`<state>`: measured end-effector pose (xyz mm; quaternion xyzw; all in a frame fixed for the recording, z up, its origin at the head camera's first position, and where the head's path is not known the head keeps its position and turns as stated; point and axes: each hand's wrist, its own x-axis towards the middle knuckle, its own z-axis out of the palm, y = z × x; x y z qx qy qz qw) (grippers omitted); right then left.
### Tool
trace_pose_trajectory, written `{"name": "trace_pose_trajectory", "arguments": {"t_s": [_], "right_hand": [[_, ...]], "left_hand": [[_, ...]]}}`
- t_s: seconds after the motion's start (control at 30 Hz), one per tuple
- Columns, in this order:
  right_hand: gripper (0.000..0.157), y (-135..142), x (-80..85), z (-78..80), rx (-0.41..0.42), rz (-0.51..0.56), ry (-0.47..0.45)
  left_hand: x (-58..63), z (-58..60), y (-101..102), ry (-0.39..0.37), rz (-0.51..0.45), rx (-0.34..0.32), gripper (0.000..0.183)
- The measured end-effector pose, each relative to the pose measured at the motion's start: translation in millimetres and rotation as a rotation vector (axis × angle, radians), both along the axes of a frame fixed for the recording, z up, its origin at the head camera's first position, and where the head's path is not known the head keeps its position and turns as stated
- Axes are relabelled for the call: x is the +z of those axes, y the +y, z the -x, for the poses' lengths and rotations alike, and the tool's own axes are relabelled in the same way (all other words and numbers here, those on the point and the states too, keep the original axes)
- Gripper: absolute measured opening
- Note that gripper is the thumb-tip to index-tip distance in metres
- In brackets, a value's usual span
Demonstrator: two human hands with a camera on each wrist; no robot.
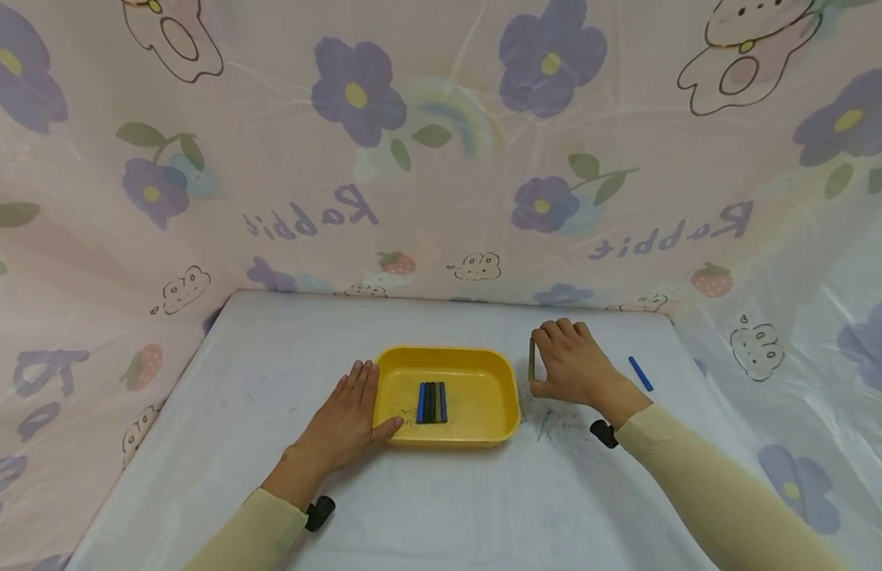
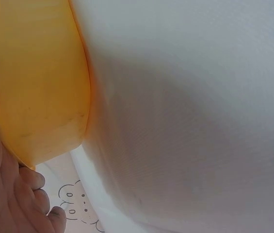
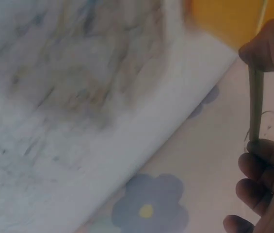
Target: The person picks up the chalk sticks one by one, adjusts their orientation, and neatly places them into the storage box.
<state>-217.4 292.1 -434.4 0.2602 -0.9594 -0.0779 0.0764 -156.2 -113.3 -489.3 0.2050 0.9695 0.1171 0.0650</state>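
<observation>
A yellow tray stands near the middle of the white-covered table. My left hand lies against its left side, fingers straight along the rim and thumb across the front left corner. In the left wrist view, the fingertips reach past the tray's wall. Inside, several thin sticks lie side by side: a blue stick at the left end, dark ones beside it. To the tray's right, my right hand holds an olive-green stick by its two ends, between thumb and fingertips.
Another blue stick lies on the table right of my right hand. Dark smudges mark the white cloth beside the tray. A patterned curtain of flowers and rabbits rises behind the table and on both sides.
</observation>
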Motion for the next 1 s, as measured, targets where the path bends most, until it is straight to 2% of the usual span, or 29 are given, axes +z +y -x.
{"name": "trace_pose_trajectory", "arguments": {"t_s": [0.23,0.43,0.73,1.0], "right_hand": [[0.082,-27,-1.1,-0.5,0.035,0.030,0.005],[0.072,-53,-6.4,-2.7,0.055,0.036,-0.016],[0.067,-86,-24.9,-12.5,0.095,0.045,-0.081],[0.074,-101,-40.9,-18.1,0.125,-0.003,-0.136]], "left_hand": [[-0.1,0.9,0,0.017,0.000,-0.008,0.101],[0.6,2.8,-2,0.020,-0.008,-0.004,0.101],[3.0,3.3,-1,0.021,0.000,-0.007,0.100],[1.6,2.4,0,-0.006,-0.020,-0.009,0.101]]}}
